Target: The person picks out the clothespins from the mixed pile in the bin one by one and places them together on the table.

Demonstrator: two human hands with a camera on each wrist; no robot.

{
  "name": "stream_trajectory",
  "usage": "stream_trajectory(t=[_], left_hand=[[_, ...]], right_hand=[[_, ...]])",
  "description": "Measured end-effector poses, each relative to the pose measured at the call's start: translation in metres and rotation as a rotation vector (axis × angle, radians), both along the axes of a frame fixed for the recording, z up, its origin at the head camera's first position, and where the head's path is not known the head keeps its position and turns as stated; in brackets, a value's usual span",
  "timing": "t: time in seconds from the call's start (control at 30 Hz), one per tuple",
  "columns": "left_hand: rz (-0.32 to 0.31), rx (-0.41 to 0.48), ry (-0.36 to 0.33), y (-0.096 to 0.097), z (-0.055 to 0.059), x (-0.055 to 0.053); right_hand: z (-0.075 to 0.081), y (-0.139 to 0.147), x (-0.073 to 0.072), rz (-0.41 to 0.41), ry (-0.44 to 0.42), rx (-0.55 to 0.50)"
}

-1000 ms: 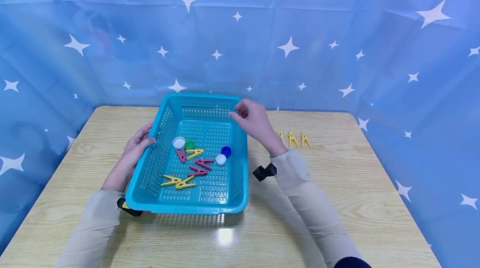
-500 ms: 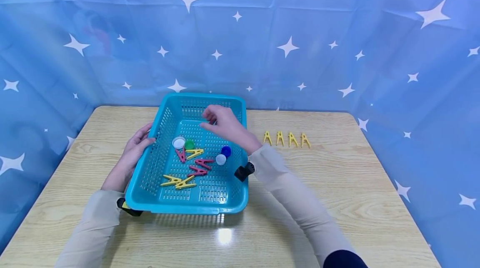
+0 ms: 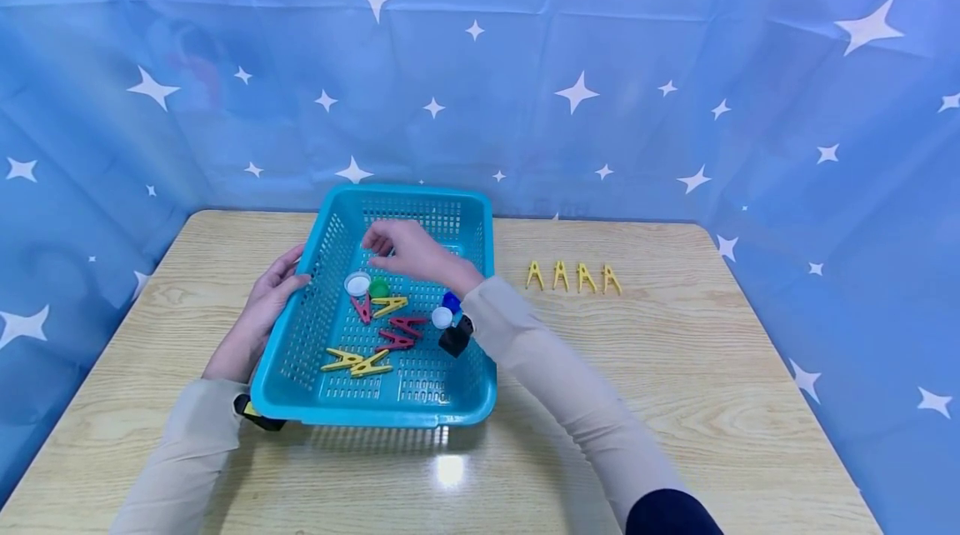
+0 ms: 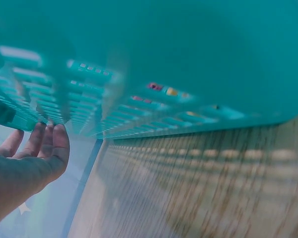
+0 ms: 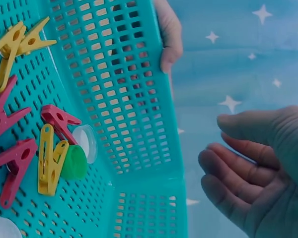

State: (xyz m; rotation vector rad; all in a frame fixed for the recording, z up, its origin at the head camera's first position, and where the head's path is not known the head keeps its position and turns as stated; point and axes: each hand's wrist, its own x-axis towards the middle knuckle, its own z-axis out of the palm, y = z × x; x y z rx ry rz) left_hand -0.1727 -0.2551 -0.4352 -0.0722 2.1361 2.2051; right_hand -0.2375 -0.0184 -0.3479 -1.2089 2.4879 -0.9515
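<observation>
The left hand (image 3: pixel 264 302) grasps the left rim of the turquoise basket (image 3: pixel 375 417), its thumb over the edge and its fingers against the outside of the slotted wall. The right hand (image 3: pixel 411 252) is released and holds nothing; it hovers over the far half of the basket, fingers loosely bent, palm facing left. The basket stands on the left part of the worktop (image 3: pixel 712 393).

On the basket floor, nearest the right hand, a clear-rimmed white cap (image 3: pixel 357 285) and a green cap (image 3: pixel 379 289) lie side by side. A red clip (image 3: pixel 365 312) and a yellow clip (image 3: pixel 390 303) lie close to them, on the person's side. Two more red clips (image 3: pixel 401 322) lie near the middle, one in front of the other, and two overlapping yellow clips (image 3: pixel 343 359) lie towards the near left corner. Further right, a small white cap (image 3: pixel 442 317) lies beside a blue cap (image 3: pixel 450 302).

Four further yellow clips (image 3: pixel 583 271) form a row on the worktop, right of the basket, legs towards the person. Behind hangs a blue cloth (image 3: pixel 450 60) with white stars
</observation>
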Motion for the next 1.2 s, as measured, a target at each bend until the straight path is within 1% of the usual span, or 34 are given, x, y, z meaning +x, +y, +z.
stream_trajectory(t=[0.1,0.2,0.3,0.4,0.6,0.7,0.87,0.97,1.07,1.2], left_hand=[[-0.001,-0.003,-0.005,0.0,0.0,0.0],[-0.008,-0.018,-0.013,-0.001,0.001,-0.001],[-0.018,-0.035,-0.02,-0.001,0.002,-0.001],[-0.02,-0.039,-0.029,-0.001,0.002,-0.002],[-0.017,-0.037,-0.048,-0.001,0.003,-0.001],[-0.018,-0.038,-0.041,-0.002,0.003,-0.001],[-0.015,0.009,-0.032,-0.001,0.001,-0.002],[-0.015,0.037,-0.027,-0.001,0.0,-0.002],[-0.017,0.045,-0.022,-0.001,0.0,-0.002],[-0.02,0.049,-0.017,-0.001,0.0,-0.002]], right_hand=[[-0.003,-0.007,-0.002,0.053,-0.014,0.076],[-0.006,-0.013,-0.003,0.1,-0.062,0.135],[-0.01,-0.018,-0.005,0.12,-0.118,0.177],[-0.017,-0.022,-0.009,0.13,-0.176,0.191],[-0.037,-0.03,-0.016,0.161,-0.258,0.188],[-0.045,-0.034,-0.018,0.155,-0.274,0.196],[-0.054,-0.038,-0.02,0.146,-0.287,0.25],[-0.06,-0.04,-0.02,0.162,-0.275,0.288],[-0.064,-0.041,-0.02,0.171,-0.265,0.309],[-0.067,-0.04,-0.021,0.144,-0.271,0.318]])
